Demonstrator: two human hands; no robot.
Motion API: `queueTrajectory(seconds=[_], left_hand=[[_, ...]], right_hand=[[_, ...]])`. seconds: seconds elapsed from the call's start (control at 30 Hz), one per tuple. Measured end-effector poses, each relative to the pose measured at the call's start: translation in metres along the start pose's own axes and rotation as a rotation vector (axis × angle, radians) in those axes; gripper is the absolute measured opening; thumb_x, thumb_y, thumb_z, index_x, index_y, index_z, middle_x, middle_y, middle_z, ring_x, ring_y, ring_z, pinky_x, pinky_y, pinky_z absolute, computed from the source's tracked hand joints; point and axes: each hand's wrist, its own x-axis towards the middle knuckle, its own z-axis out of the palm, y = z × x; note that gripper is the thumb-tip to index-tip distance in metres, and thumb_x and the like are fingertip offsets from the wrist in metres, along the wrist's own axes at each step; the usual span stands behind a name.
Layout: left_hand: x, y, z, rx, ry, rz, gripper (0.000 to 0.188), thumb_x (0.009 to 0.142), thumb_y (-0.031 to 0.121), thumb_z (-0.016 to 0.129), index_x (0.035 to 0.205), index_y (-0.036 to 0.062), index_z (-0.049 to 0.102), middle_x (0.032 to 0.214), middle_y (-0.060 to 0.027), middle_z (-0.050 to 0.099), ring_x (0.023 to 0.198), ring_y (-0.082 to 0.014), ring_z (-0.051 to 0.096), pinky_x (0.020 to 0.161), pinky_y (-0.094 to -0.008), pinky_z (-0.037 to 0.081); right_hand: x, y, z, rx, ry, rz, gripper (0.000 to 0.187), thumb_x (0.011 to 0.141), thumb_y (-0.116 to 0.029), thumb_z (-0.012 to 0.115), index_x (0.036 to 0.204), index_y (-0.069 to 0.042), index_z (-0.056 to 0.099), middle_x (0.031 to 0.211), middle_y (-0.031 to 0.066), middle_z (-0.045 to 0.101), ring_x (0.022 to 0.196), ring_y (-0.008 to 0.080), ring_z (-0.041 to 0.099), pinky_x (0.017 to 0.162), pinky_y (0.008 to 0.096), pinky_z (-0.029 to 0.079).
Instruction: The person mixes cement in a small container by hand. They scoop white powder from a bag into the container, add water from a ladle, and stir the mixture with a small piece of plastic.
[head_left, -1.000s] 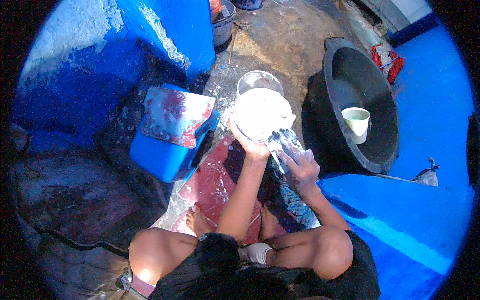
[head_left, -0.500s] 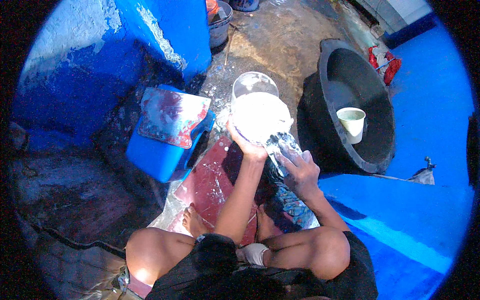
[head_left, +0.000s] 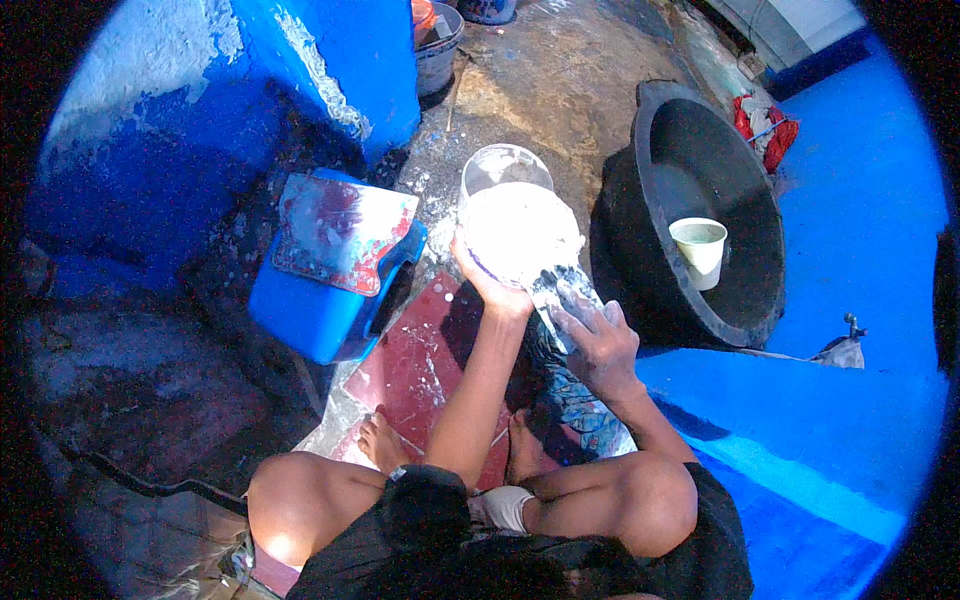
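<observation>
My left hand (head_left: 498, 288) is closed on the lower edge of a round white thing (head_left: 522, 232), which glares so brightly in the sun that I cannot make out whether it is a lid, a bowl or a heap of white paste. In my right hand (head_left: 600, 348) is a flat, dark-and-white smeared piece (head_left: 550, 296), perhaps a scraper, its tip touching the lower right rim of the white thing. White residue coats the right fingers. Just beyond stands a pale round bucket (head_left: 507, 160), partly hidden by the white thing.
Left of my hands, a paint-stained board (head_left: 345, 230) lies on a blue plastic container (head_left: 300, 310). To the right, a large black tub (head_left: 665, 190) holds a white cup (head_left: 702, 262). A blue wall with a tap (head_left: 853, 327) runs along the right. Red tile (head_left: 400, 370) lies beneath my arms.
The whole view has shifted very slightly. Both hands keep nearly the same hold and place on the white thing and the smeared piece.
</observation>
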Motion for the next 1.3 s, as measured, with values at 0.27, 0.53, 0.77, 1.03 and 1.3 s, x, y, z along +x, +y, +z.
queueTrajectory(seconds=[0.27,0.53,0.77,1.03,1.3], left_hand=[[0.001,-0.001,-0.003,-0.009,-0.005,0.005,0.066,0.083,0.060,0.041,0.127,0.0111,0.047,0.125,-0.0096,0.053,0.112,-0.0295,0.051,0.094,-0.0468,0.043],[0.012,-0.005,-0.017,-0.059,-0.074,-0.014,0.065,0.083,0.059,0.043,0.126,0.0120,0.048,0.125,-0.0091,0.052,0.113,-0.0296,0.050,0.094,-0.0472,0.043],[0.018,-0.005,-0.023,-0.072,-0.103,-0.088,0.067,0.081,0.060,0.044,0.126,0.0106,0.048,0.128,-0.0112,0.050,0.116,-0.0332,0.048,0.095,-0.0508,0.042],[0.018,0.009,-0.020,-0.157,-0.187,-0.173,0.069,0.081,0.063,0.042,0.129,0.0134,0.047,0.133,-0.0096,0.047,0.119,-0.0351,0.045,0.097,-0.0539,0.039],[0.025,0.003,-0.045,-0.178,-0.349,-0.267,0.069,0.086,0.061,0.035,0.132,0.0105,0.043,0.135,-0.0119,0.045,0.121,-0.0338,0.044,0.100,-0.0528,0.038]], right_hand=[[0.000,0.001,0.002,0.029,0.063,-0.023,0.047,0.061,-0.004,0.063,0.105,-0.018,0.066,0.111,0.0064,0.063,0.074,0.0260,0.055,0.060,0.0332,0.048],[-0.003,-0.001,0.001,0.026,0.082,-0.020,0.053,0.052,0.000,0.065,0.102,-0.018,0.067,0.109,0.0055,0.064,0.068,0.0250,0.053,0.052,0.0316,0.046],[-0.007,0.000,-0.004,0.022,0.062,0.004,0.056,0.051,-0.002,0.066,0.103,-0.020,0.068,0.108,0.0049,0.064,0.068,0.0254,0.053,0.052,0.0325,0.046],[-0.008,0.004,-0.031,0.113,0.137,0.046,0.044,0.058,-0.001,0.069,0.100,-0.015,0.069,0.107,0.0095,0.066,0.075,0.0247,0.060,0.064,0.0311,0.047],[0.021,0.054,-0.024,1.154,0.251,0.750,0.044,0.083,-0.010,0.062,0.123,0.003,0.051,0.113,0.0125,0.061,0.098,0.0163,0.059,0.089,0.0306,0.045]])
